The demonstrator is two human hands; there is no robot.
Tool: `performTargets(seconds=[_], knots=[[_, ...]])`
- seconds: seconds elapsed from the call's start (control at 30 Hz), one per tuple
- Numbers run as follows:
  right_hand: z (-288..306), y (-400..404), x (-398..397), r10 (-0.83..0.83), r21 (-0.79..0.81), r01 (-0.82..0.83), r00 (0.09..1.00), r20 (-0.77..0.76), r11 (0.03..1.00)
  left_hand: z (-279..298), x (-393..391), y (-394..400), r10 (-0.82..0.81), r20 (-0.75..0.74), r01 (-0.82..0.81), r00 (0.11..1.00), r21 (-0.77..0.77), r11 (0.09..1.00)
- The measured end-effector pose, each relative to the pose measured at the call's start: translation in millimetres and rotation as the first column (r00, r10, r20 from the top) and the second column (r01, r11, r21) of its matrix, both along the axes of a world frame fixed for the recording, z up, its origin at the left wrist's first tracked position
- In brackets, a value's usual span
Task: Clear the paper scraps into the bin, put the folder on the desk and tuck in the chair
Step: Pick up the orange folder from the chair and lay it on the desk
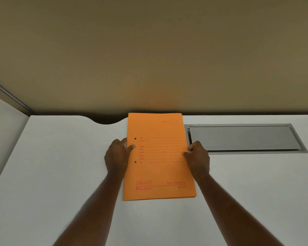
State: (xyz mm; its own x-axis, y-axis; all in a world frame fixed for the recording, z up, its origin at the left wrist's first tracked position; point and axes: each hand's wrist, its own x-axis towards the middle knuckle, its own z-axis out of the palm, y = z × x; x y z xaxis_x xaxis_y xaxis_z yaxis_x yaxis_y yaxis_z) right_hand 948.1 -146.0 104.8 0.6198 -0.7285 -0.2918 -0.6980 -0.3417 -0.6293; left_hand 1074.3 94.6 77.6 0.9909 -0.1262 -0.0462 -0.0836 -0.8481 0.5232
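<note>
A: Item one, folder (158, 157). Location?

B: Orange, flat on the white desk (60, 174), top edge at the desk's far rim. Held between both hands. Left hand (116, 157) grips the left edge beside the punch holes, thumb on the cover. Right hand (198, 158) grips the right edge, thumb on the cover, fingers curled at the edge.

A: Item two, surroundings?

B: Grey metal hatch (245, 139) set into the desk, just right of the folder and touching the right hand's knuckles in view. A curved notch (106, 120) cut in the far rim, left of the folder. Tan wall (149, 50) behind.

A: Item three, markings?

B: Red print: ruled lines with blurred field labels, a boxed logo at lower left, "Filing System" seemingly beneath it. The rest is illegible.
</note>
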Motion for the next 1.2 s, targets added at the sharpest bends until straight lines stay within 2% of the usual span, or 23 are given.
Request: performTargets(seconds=[0.17, 0.27, 0.33, 0.43, 0.57, 0.7, 0.83, 1.03, 1.2], knots=[[4.0, 1.3, 0.7, 0.032, -0.029, -0.032, 0.999, 0.001, 0.999, 7.8, -1.7, -0.1, 0.027, -0.003, -0.027, 1.0, -0.029, 0.999], [13.3, 2.6, 1.1, 0.128, -0.136, -0.122, 0.991, 0.033, 0.983, 19.7, -4.1, 1.6, 0.032, 0.067, -0.025, 0.997, -0.106, 0.994], [22.9, 6.1, 0.1, 0.27, -0.277, -0.242, 0.96, 0.067, 0.93, 30.7, -5.4, 4.2, -0.023, 0.119, 0.036, 0.993, -0.114, 0.993], [46.4, 16.1, 2.6, 0.458, -0.45, -0.381, 0.886, 0.072, 0.808, 54.3, -6.6, 9.7, -0.154, 0.277, 0.164, 0.949, -0.012, 0.986], [88.4, 33.9, 8.2, 0.583, -0.605, -0.462, 0.812, 0.004, 0.648, 98.7, -15.1, 15.2, -0.315, 0.354, 0.293, 0.881, 0.114, 0.949], [136.0, 62.1, -0.2, 0.611, -0.692, -0.455, 0.791, -0.024, 0.561, 151.8, -38.8, 29.0, -0.33, 0.409, 0.308, 0.851, 0.121, 0.944], [181.8, 95.0, -25.0, 0.629, -0.741, -0.432, 0.777, -0.017, 0.514, 198.4, -74.3, 50.7, -0.346, 0.463, 0.339, 0.816, 0.1, 0.935], [239.2, 153.8, -91.2, 0.601, -0.781, -0.34, 0.797, 0.056, 0.524, 256.1, -137.9, 98.0, -0.341, 0.492, 0.38, 0.801, 0.022, 0.925], [264.1, 196.7, -160.2, 0.544, -0.785, -0.271, 0.833, 0.099, 0.558, 287.4, -201.7, 139.0, -0.34, 0.516, 0.393, 0.786, 0.006, 0.919]])
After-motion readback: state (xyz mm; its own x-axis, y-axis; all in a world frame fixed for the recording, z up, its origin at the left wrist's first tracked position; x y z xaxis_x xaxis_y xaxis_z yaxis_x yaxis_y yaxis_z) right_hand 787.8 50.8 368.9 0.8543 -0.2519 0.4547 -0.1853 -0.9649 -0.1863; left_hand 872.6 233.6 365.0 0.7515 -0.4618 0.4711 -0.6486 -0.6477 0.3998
